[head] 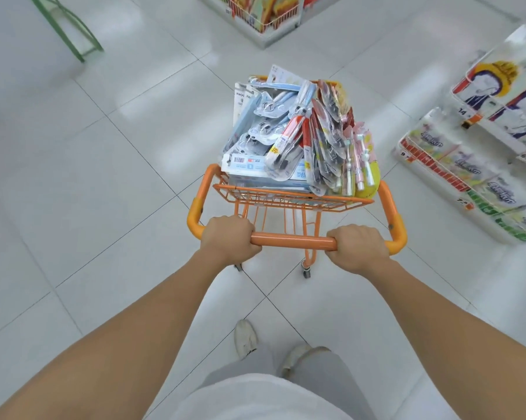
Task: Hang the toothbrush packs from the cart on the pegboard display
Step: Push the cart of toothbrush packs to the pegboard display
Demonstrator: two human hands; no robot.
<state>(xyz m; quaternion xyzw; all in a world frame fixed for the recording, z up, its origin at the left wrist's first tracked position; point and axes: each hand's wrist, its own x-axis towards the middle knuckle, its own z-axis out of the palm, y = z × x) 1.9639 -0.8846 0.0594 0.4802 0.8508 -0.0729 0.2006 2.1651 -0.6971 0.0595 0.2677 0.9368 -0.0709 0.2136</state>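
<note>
A small orange wire cart stands on the white tiled floor in front of me. Its basket is heaped with several toothbrush packs: pale blue ones on the left, red ones in the middle, pink and yellow ones on the right. My left hand grips the left part of the orange handle bar. My right hand grips the right part of the same bar. No pegboard display is in view.
Stacked tissue-roll packs fill low shelves on the right. A shelf end with a white wire basket of goods stands ahead. A green metal frame is at the upper left. My feet are below the cart.
</note>
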